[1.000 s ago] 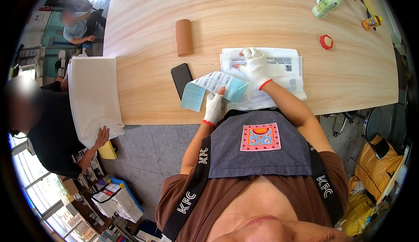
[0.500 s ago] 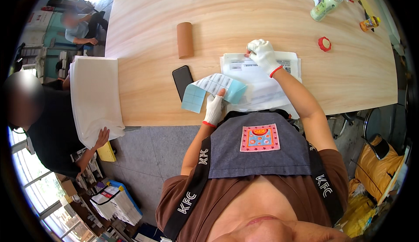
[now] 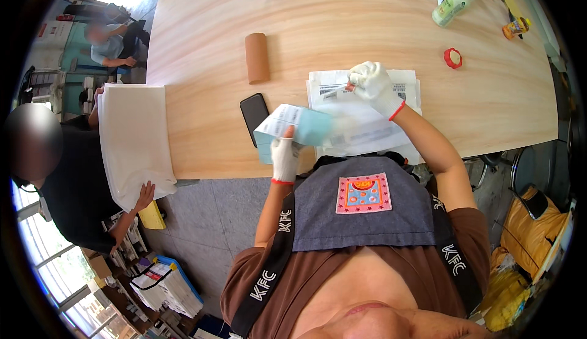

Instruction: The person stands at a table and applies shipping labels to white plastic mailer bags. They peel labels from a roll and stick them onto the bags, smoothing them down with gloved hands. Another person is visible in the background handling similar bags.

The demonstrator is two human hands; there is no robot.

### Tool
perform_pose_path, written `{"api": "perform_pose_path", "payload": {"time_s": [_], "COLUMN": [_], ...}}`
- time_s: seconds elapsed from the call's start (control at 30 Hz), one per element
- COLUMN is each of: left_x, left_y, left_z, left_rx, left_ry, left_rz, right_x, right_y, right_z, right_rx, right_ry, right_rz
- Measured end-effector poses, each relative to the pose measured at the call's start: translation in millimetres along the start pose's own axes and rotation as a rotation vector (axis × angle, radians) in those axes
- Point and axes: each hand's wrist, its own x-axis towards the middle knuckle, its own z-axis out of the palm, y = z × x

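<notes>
From where I stand, everything arranges itself around the stack of white printed sheets point(image 3: 367, 128), which lies flat on the bench point(image 3: 202, 45) right before the person's apron point(image 3: 318, 232), presumably so both hands reach it easily. The right hand point(image 3: 371, 81), in a white glove, is over the stack's far part, its fingers curled tight; they seem to pinch the top sheet, whose far edge looks lifted, though the glove hides the exact grip. The left hand point(image 3: 285, 160), just left of the stack, grasps a blue-and-white label sheet point(image 3: 310, 126), thumb on top and the other fingers apparently underneath, likely to keep the printed face upward; its right end hangs over the stack's left edge. The black phone point(image 3: 252, 111) lies left of the stack, partly behind the labels, and the brown cylinder point(image 3: 257, 59) beyond it, farther off than the stack, perhaps to leave working room. Well left of the stack, a co-worker's hand point(image 3: 145, 196) rests on a white bundle point(image 3: 134, 134).
</notes>
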Motion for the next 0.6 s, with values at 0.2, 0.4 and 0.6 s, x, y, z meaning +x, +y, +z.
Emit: {"api": "perform_pose_path", "payload": {"time_s": [0.2, 0.4, 0.6], "left_x": [-25, -8, 5], "left_y": [61, 20, -27], "left_z": [26, 39, 23], "left_rx": [0.588, 0.557, -0.022], "left_ry": [0.181, -0.170, -0.271], "left_rz": [0.489, -0.117, -0.291], "right_x": [-40, -66, -32], "right_y": [-30, -61, -61], "right_z": [-15, -11, -23], "right_rx": [0.117, 0.239, 0.450], "right_ry": [-0.296, -0.864, -0.395], "right_rz": [-0.152, -0.128, 0.157]}}
